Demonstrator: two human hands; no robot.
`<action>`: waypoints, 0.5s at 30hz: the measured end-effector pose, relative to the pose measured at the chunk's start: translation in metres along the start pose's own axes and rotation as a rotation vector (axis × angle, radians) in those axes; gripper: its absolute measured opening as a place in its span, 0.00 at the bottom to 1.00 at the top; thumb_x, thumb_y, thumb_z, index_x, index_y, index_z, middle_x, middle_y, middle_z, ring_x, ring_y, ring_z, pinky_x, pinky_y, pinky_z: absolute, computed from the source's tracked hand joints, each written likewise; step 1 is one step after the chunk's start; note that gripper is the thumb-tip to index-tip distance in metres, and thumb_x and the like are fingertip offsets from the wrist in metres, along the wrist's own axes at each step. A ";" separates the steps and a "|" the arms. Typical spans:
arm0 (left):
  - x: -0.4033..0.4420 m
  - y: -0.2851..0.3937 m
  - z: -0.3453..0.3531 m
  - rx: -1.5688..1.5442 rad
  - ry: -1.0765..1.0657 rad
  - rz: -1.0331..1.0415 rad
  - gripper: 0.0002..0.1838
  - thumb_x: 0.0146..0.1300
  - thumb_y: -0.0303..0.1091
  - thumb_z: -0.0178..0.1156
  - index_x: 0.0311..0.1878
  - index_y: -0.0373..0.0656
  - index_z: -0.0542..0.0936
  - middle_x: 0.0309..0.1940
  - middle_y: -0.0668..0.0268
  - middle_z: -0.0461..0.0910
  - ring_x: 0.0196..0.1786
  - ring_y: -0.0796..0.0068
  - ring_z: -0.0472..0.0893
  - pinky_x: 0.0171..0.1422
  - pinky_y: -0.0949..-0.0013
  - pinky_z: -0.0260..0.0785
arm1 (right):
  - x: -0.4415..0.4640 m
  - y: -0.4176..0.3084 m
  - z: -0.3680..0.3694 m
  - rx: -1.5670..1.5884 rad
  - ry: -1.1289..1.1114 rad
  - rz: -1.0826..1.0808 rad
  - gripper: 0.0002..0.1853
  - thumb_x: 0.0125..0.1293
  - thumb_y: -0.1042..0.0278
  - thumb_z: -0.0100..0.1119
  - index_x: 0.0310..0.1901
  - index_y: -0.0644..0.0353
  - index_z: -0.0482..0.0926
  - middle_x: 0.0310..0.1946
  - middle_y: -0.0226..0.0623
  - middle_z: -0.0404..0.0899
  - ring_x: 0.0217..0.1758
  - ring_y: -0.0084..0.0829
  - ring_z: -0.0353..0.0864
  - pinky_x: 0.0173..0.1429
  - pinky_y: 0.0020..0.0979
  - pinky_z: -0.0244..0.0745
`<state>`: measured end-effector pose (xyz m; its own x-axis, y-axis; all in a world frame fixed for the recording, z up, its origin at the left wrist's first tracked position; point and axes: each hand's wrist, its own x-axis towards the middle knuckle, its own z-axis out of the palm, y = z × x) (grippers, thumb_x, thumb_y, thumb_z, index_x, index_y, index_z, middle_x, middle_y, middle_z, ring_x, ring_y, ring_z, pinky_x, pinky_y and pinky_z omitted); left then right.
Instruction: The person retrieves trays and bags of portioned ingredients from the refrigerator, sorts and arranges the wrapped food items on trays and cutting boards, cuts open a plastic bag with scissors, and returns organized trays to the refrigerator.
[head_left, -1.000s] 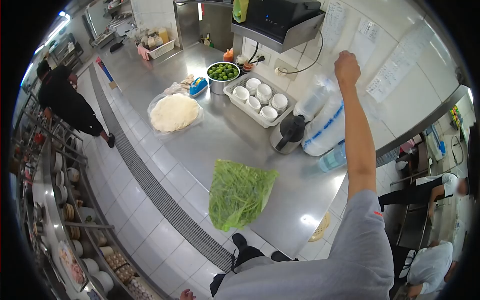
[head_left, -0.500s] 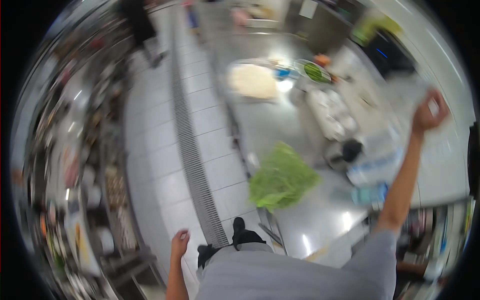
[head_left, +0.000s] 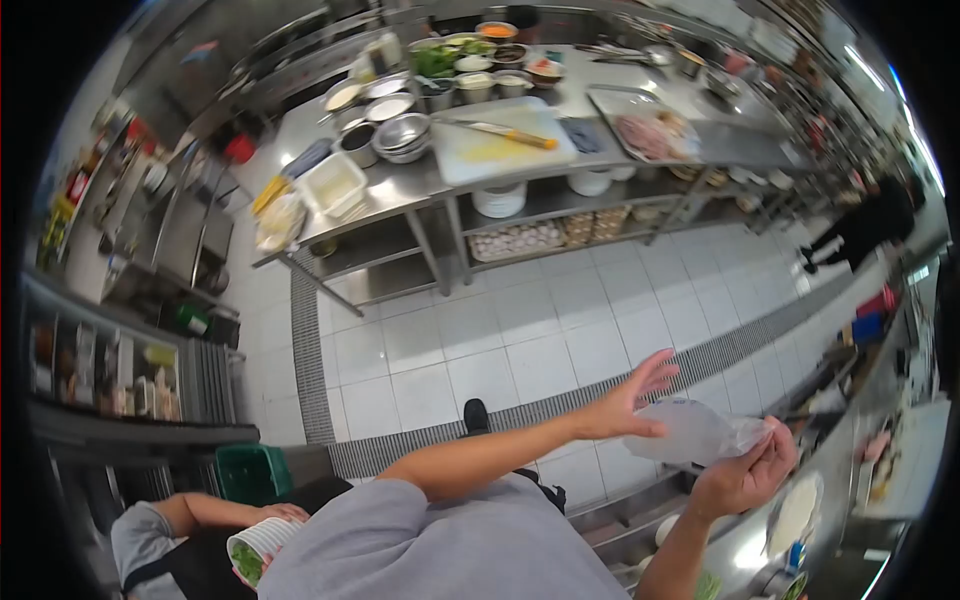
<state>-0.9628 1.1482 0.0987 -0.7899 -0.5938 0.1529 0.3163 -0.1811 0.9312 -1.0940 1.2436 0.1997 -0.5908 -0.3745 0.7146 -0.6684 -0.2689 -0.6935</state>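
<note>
A thin, clear plastic bag (head_left: 690,432) hangs in the air between my two hands, over the floor. My right hand (head_left: 752,474) pinches its gathered end between thumb and fingers. At the other end is my left hand (head_left: 632,400), fingers spread and thumb against the bag's near edge; whether it touches the plastic I cannot tell. Below my right hand, part of a metal counter shows a round, pale flat thing (head_left: 795,517) and a bit of green leaf (head_left: 707,585).
Across the tiled floor stands a steel table with a cutting board (head_left: 500,142), a yellow-handled knife (head_left: 505,132), bowls and a tray of meat (head_left: 650,135). A co-worker's hand (head_left: 285,513) is beside a white ribbed container (head_left: 262,545) of greens at lower left. Another person (head_left: 870,225) stands far right.
My view has swung left, from the counter to the table across the aisle. My right hand has come back from the wall side and now holds a plastic bag; my left hand has risen to it.
</note>
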 end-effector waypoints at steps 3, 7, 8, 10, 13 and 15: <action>-0.031 0.035 -0.079 -0.281 0.050 0.093 0.40 0.60 0.44 0.71 0.72 0.46 0.62 0.61 0.61 0.75 0.64 0.69 0.73 0.68 0.63 0.65 | -0.001 -0.020 0.083 0.229 -0.079 0.102 0.07 0.75 0.75 0.50 0.48 0.69 0.71 0.45 0.42 0.75 0.44 0.30 0.76 0.49 0.28 0.73; -0.083 0.084 -0.170 -0.139 0.447 0.131 0.10 0.69 0.36 0.62 0.46 0.39 0.80 0.38 0.74 0.81 0.41 0.86 0.77 0.50 0.77 0.71 | -0.015 -0.024 0.180 0.218 -0.284 0.242 0.08 0.75 0.70 0.55 0.47 0.66 0.74 0.37 0.34 0.79 0.34 0.20 0.74 0.37 0.20 0.70; -0.097 0.090 -0.198 -0.017 0.524 0.127 0.10 0.70 0.36 0.62 0.45 0.39 0.80 0.37 0.74 0.80 0.41 0.86 0.77 0.48 0.77 0.71 | -0.022 -0.024 0.207 0.239 -0.342 0.194 0.09 0.74 0.69 0.57 0.47 0.65 0.74 0.34 0.31 0.79 0.31 0.16 0.72 0.33 0.18 0.66; -0.128 0.102 -0.241 0.099 0.672 0.134 0.10 0.70 0.36 0.61 0.45 0.39 0.80 0.37 0.73 0.80 0.42 0.86 0.76 0.47 0.77 0.71 | -0.037 -0.020 0.253 0.284 -0.464 0.180 0.09 0.74 0.69 0.57 0.47 0.65 0.74 0.34 0.31 0.79 0.30 0.16 0.71 0.33 0.18 0.65; -0.176 0.119 -0.282 0.213 0.795 -0.023 0.16 0.69 0.38 0.63 0.53 0.41 0.77 0.39 0.72 0.80 0.40 0.85 0.76 0.46 0.78 0.71 | -0.058 -0.020 0.311 0.337 -0.675 0.198 0.09 0.75 0.68 0.56 0.47 0.65 0.74 0.34 0.31 0.79 0.31 0.14 0.71 0.32 0.17 0.62; -0.204 0.124 -0.288 -0.042 0.937 0.203 0.25 0.69 0.40 0.63 0.65 0.45 0.69 0.42 0.72 0.78 0.43 0.82 0.78 0.47 0.79 0.70 | -0.072 -0.028 0.351 0.319 -0.734 0.316 0.10 0.75 0.66 0.55 0.46 0.66 0.74 0.31 0.31 0.77 0.30 0.16 0.70 0.33 0.18 0.64</action>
<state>-0.6108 1.0209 0.0876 0.0172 -0.9993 -0.0337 0.4335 -0.0229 0.9009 -0.8741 0.9670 0.1354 -0.2127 -0.9233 0.3198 -0.2974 -0.2506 -0.9213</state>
